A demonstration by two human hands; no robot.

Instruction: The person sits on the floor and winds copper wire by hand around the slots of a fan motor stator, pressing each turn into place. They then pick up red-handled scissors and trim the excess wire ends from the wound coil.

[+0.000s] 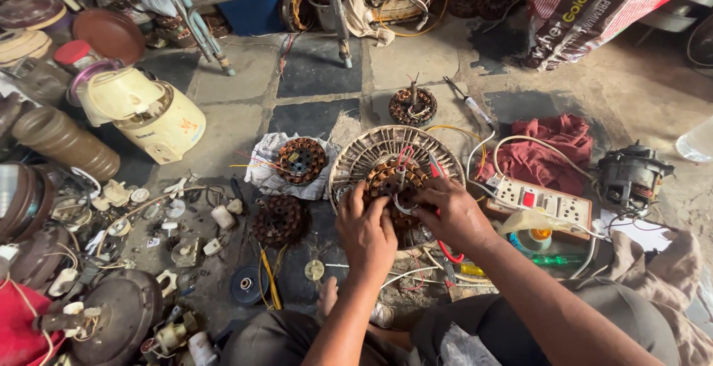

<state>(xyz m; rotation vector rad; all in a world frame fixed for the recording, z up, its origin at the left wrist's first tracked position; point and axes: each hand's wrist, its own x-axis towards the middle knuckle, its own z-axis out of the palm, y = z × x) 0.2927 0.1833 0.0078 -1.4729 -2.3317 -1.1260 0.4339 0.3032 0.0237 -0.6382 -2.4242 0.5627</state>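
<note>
The fingers (386,206) of both hands met at the centre of the frame, bent and pinched on the thin wires at the middle of a copper-wound stator (392,182); exactly which strand each one gripped could not be told. The left hand (365,231) lay palm-down with its knuckles toward the camera, touching the stator's lower left edge. The right hand (451,214) came in from the lower right, closed over the stator's right side, and a red-handled tool (443,245) showed just beneath it. The stator sat inside a round ribbed fan housing (364,154), which rested on the floor (312,76) slightly right of centre. Just left of the housing, a second wound stator (300,160) lay on crumpled newspaper (269,176), and a darker bare one (279,220) lay below it. A smaller wound core (413,106) stood above the housing. To the right, a white switch-and-socket board (542,202) lay near a red cloth (546,150), with a small motor (630,176) at the right edge. A cream mixer base (148,117) stood at upper left, beside a brown ribbed jar (63,143). Small white parts (171,210) lay scattered across the lower left of the floor. A green-handled screwdriver (553,260) lay beyond the right forearm.
</note>
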